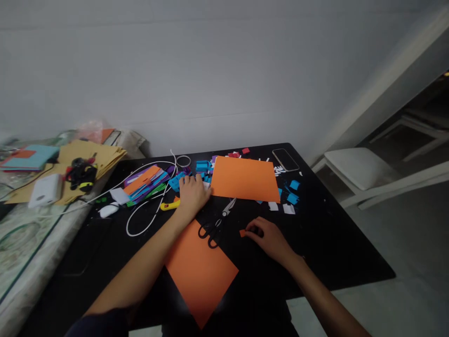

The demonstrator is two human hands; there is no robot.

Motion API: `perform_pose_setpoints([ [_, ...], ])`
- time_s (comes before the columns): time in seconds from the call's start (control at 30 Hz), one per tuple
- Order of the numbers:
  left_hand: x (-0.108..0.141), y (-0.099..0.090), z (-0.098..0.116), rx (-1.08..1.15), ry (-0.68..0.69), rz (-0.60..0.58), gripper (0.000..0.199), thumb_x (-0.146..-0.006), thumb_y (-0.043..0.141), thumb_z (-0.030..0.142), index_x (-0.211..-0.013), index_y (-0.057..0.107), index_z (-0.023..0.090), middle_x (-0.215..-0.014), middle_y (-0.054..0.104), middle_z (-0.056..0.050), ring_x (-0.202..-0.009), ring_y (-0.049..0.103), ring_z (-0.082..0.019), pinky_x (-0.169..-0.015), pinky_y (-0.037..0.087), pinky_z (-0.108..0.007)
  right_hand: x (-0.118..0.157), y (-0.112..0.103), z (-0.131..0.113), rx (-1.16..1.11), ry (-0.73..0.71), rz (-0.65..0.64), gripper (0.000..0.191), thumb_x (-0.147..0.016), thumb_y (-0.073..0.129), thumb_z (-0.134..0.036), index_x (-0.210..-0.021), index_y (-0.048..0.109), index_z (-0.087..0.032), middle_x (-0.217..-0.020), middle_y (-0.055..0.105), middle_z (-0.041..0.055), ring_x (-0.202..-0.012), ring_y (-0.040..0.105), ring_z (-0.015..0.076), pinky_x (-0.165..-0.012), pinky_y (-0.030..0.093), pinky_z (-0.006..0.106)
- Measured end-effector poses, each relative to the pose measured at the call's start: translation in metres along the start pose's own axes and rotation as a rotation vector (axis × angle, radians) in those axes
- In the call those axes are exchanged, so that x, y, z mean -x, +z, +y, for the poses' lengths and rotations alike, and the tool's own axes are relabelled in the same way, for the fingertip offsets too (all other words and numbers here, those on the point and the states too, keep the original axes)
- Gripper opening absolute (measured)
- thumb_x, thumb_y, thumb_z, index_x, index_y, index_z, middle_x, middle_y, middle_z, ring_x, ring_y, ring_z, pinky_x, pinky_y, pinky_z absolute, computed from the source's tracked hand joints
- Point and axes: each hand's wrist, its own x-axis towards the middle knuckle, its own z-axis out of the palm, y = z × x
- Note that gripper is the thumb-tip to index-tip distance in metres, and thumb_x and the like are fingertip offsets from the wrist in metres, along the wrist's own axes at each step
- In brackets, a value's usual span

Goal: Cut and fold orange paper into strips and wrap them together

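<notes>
Scissors (217,224) lie near the middle of the frame, handles across the upper right edge of the lower sheet (205,281), tips at the lower edge of the upper sheet (245,178); both sheets are orange. Right of them, the right hand (265,234) has its thumb and fingers pinched together on a small orange square (242,233), just above the black table (333,248) or touching it; I cannot tell which. The left hand (193,194) is palm down with fingers a little bent and parted, over blue scraps (175,181) left of the upper sheet; its underside is hidden, so I cannot tell whether it grips anything. Its forearm covers part of the lower sheet's left side, and the cutter (168,206) pokes out yellow beside the wrist. A white cable (131,220) loops left of that, crossing the paper pile (143,183). The upper sheet partly covers scraps, with white pieces (289,209) showing below its right corner. A phone (286,159) lies upper right of it. Envelopes (101,157) and a white box (45,189) crowd the left of the frame; a stool (361,166) stands at right
</notes>
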Motion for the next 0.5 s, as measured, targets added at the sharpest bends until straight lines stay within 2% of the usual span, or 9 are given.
perform_pose_setpoints([
  [0.1, -0.016, 0.003, 0.006, 0.059, -0.052, -0.031, 0.039, -0.079, 0.066, 0.030, -0.110, 0.066, 0.007, -0.110, 0.072, -0.030, -0.119, 0.058, -0.049, -0.106, 0.032, -0.059, 0.003, 0.001, 0.000, -0.027, -0.007, 0.020, 0.001, -0.090, 0.073, -0.019, -0.089, 0.073, -0.019, -0.091, 0.068, 0.0032, -0.076, 0.061, 0.0178, -0.071, 0.046, 0.030],
  [0.2, -0.018, -0.005, 0.001, 0.178, -0.090, -0.052, 0.035, -0.080, 0.065, 0.028, -0.109, 0.065, 0.010, -0.111, 0.073, -0.027, -0.121, 0.058, -0.047, -0.108, 0.031, -0.059, 0.006, 0.002, 0.001, -0.058, -0.017, 0.049, 0.001, -0.090, 0.073, -0.018, -0.090, 0.073, -0.019, -0.092, 0.068, 0.0037, -0.078, 0.061, 0.0181, -0.073, 0.046, 0.031],
  [0.27, -0.012, -0.014, -0.006, 0.300, -0.108, -0.072, 0.037, -0.082, 0.066, 0.037, -0.111, 0.065, 0.014, -0.113, 0.073, -0.023, -0.119, 0.060, -0.044, -0.105, 0.037, -0.056, 0.007, 0.002, 0.001, -0.077, -0.023, 0.050, 0.002, -0.089, 0.074, -0.018, -0.090, 0.074, -0.020, -0.092, 0.069, 0.0036, -0.078, 0.061, 0.0182, -0.073, 0.046, 0.031],
  [0.33, -0.003, -0.023, -0.014, 0.460, -0.124, -0.105, 0.040, -0.083, 0.066, 0.045, -0.113, 0.064, 0.018, -0.111, 0.074, -0.016, -0.109, 0.066, -0.037, -0.097, 0.046, -0.048, 0.005, 0.001, 0.002, -0.082, -0.021, 0.039, 0.002, -0.088, 0.075, -0.019, -0.089, 0.074, -0.020, -0.092, 0.070, 0.0032, -0.077, 0.061, 0.0181, -0.072, 0.046, 0.030],
  [0.43, 0.012, -0.030, -0.021, 0.727, -0.171, -0.161, 0.043, -0.084, 0.066, 0.055, -0.108, 0.064, 0.020, -0.096, 0.074, -0.007, -0.091, 0.070, -0.026, -0.084, 0.053, -0.037, 0.001, -0.001, 0.002, -0.065, 0.003, 0.025, 0.004, -0.086, 0.078, -0.020, -0.087, 0.074, -0.021, -0.090, 0.071, 0.0023, -0.075, 0.061, 0.0176, -0.069, 0.045, 0.030],
  [0.5, 0.020, -0.031, -0.023, 0.895, -0.212, -0.203, 0.046, -0.081, 0.068, 0.059, -0.104, 0.065, 0.019, -0.091, 0.074, -0.006, -0.084, 0.070, -0.023, -0.080, 0.055, -0.035, -0.003, -0.003, 0.001, -0.040, 0.017, 0.019, 0.005, -0.085, 0.079, -0.022, -0.087, 0.074, -0.021, -0.087, 0.071, 0.0016, -0.073, 0.061, 0.0175, -0.067, 0.044, 0.029],
])
